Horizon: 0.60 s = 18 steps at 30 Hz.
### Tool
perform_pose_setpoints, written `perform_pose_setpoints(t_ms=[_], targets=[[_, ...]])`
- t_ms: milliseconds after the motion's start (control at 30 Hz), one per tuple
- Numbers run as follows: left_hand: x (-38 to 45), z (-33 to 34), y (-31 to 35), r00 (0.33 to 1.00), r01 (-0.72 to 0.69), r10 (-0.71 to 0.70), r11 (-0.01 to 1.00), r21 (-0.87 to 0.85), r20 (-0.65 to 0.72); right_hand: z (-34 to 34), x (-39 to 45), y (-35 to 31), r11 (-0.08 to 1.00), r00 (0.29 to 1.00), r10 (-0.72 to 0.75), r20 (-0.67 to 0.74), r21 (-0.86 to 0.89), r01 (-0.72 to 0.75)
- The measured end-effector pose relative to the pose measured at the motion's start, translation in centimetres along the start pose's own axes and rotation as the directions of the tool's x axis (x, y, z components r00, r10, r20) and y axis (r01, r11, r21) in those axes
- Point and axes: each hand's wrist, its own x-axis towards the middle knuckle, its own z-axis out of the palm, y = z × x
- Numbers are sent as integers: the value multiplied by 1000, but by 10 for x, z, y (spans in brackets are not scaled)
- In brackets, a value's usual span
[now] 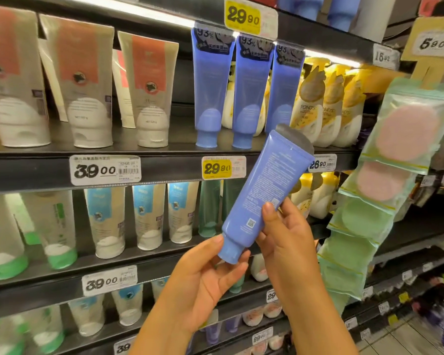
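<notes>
Blue tube (263, 190) aslant, cap (230, 253) down-left in left hand (203, 283), crimp (295, 138) up-right.

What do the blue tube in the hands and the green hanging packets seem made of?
Blue tube: probably soft plastic, matte; its sealed end is flat, its wall finely printed. Green packets: likely thin glossy plastic film; light glints, and pink pads show through.
</notes>
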Motion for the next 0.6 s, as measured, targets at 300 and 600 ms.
perform_pose_setpoints(t_ms=[300,600], targets=[[-1,-5,2,993,-115,118,980,159,-9,4,1,3,989,999,39,9,-140,-37],[5,-6,2,1000,-14,16,997,80,-21,0,5,10,996,998,12,-67,-85,-18]])
